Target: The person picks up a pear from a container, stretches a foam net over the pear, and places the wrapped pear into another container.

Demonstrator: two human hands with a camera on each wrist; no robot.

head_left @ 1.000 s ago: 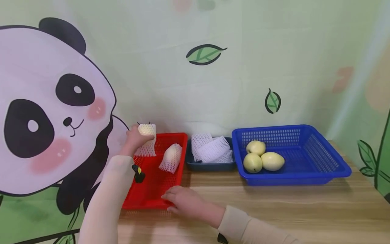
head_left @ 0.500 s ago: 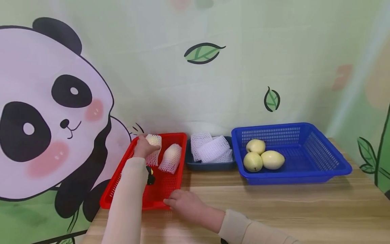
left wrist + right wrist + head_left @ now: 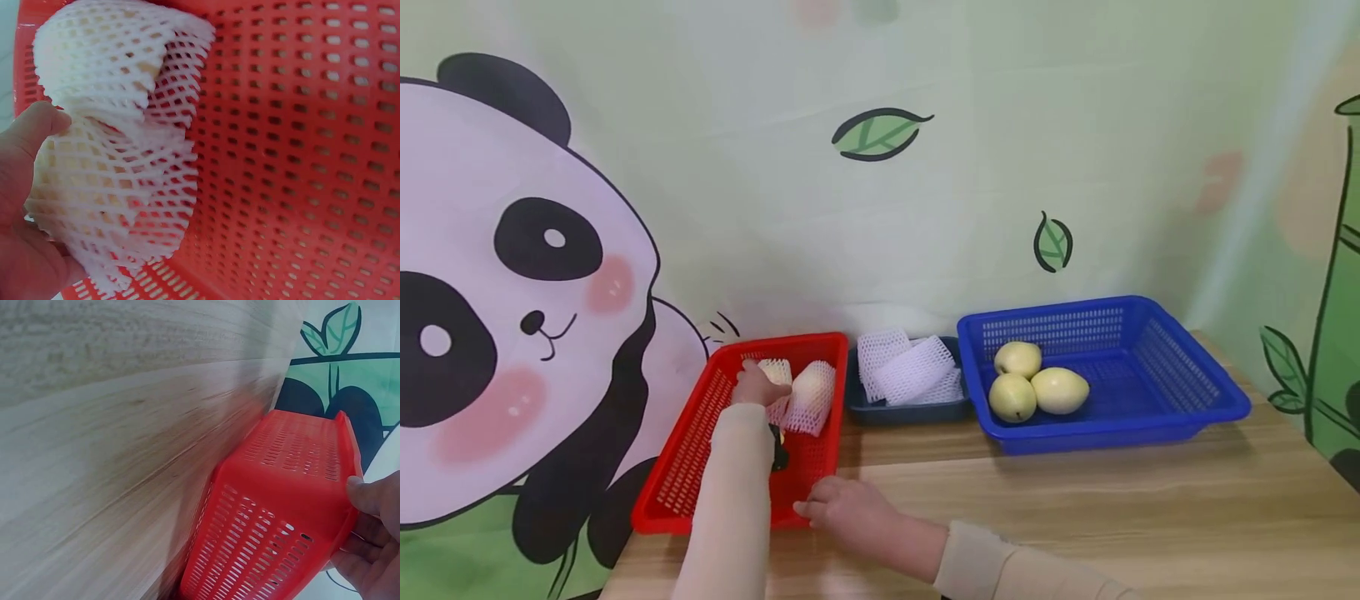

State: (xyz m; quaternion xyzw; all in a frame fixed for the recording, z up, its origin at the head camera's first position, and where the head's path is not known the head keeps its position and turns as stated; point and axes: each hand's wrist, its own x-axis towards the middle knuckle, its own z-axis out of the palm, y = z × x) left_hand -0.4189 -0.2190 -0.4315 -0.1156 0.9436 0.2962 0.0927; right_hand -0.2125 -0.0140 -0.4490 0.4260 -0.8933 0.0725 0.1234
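Note:
My left hand [image 3: 757, 387] is inside the red basket [image 3: 681, 467], holding a pale pear in a white foam net [image 3: 81, 178] between thumb and fingers. A second net-wrapped pear [image 3: 814, 392] lies right beside it; in the left wrist view the two nets touch. Both nets have loose ends reaching past the fruit. At the basket's near right corner, my right hand [image 3: 857, 515] grips the rim, with the thumb on one side and curled fingers on the other in the right wrist view. The left forearm hides part of the basket floor.
Right of the red basket stands a small dark blue tray [image 3: 910, 414] holding several white foam nets [image 3: 913, 371]. Further right, a large blue basket [image 3: 1150, 375] has three bare pears [image 3: 1060, 391] at its left end. All stand on a wooden table [image 3: 1075, 508] against a printed backdrop.
My left hand has carried the wrapped pear down and right into the red basket, beside the other one. My right hand stays at the basket's corner. The head view has shifted slightly.

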